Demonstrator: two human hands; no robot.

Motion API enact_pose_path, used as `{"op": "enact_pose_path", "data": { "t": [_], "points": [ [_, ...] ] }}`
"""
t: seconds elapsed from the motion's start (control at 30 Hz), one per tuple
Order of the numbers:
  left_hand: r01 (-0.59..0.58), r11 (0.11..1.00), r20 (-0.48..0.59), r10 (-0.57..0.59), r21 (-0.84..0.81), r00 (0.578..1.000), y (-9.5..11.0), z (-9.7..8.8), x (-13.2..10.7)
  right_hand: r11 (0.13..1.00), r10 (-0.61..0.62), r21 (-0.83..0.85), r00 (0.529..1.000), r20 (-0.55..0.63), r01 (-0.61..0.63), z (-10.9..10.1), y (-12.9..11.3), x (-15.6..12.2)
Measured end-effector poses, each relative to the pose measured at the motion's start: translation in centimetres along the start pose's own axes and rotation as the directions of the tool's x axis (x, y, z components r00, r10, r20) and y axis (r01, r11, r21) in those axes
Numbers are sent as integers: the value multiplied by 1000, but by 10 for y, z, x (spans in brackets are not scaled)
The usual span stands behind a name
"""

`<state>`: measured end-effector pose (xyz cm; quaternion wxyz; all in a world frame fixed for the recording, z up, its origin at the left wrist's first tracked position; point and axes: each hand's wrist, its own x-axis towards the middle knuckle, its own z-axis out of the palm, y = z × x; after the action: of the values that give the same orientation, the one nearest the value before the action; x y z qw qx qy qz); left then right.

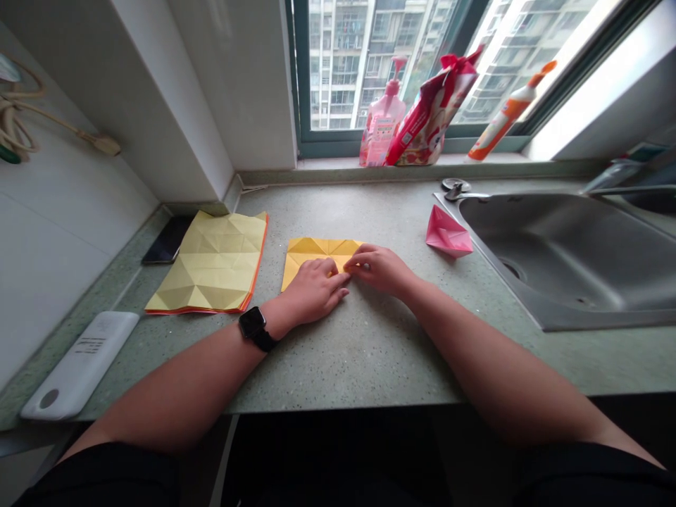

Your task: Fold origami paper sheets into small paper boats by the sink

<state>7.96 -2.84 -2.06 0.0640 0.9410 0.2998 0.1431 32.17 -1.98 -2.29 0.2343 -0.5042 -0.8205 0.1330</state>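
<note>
A sheet of yellow-orange origami paper (303, 248) with crease lines lies flat on the counter, its near part covered by my hands. My left hand (317, 287), with a black watch on the wrist, rests over the near edge, its fingers stretched to the right and slightly apart. At the sheet's right end, my right hand (383, 269) pinches the near corner between thumb and fingertips. The two hands almost meet there, so the fold under them is partly hidden. Beyond my right hand, a folded pink paper piece (448, 232) stands by the sink.
A stack of creased pale-yellow and orange paper (216, 260) lies left, beside a dark phone (167, 241). Nearer is a white oblong device (82, 366). The steel sink (560, 329) is at right. A pink pump bottle (384, 127), red bag (430, 116) and orange-white bottle (504, 120) stand on the windowsill.
</note>
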Motion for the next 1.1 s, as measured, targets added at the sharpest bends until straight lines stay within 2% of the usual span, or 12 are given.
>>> {"op": "enact_pose_path", "data": {
  "t": [0.1, 0.27, 0.53, 0.63, 0.77, 0.9, 1.0, 1.1],
  "points": [
    [-9, 1000, 8, 9, -6, 1000, -1, -1, 2, 1000, 4, 9, 1000, 31, -4, 1, -1, 1],
    [-29, 998, 7, 29, -51, 1000, -2, -7, 0, 999, 38, 2, 999, 10, -38, 2, -4, 1],
    [-76, 992, 90, 85, -102, 992, -8, -23, -17, 997, 71, 8, 997, -4, -71, 8, -3, 2],
    [-112, 990, 42, 116, -89, 992, -17, -27, -21, 997, 73, -4, 997, 0, -73, 8, -3, 1],
    [-57, 998, -39, 57, -4, 998, -29, -32, -21, 991, 110, -79, 993, -40, -113, 3, 5, -1],
    [-84, 996, -4, 84, -4, 996, -36, -35, -21, 975, 149, -157, 986, -77, -160, -3, 16, -3],
    [-150, 989, -2, 150, -12, 989, -36, -39, -20, 976, 95, -185, 990, -102, -112, -4, 19, -2],
    [-204, 979, -48, 203, 0, 978, -35, -43, -20, 987, -14, -158, 997, -74, 2, -1, 18, -1]
  ]
}}
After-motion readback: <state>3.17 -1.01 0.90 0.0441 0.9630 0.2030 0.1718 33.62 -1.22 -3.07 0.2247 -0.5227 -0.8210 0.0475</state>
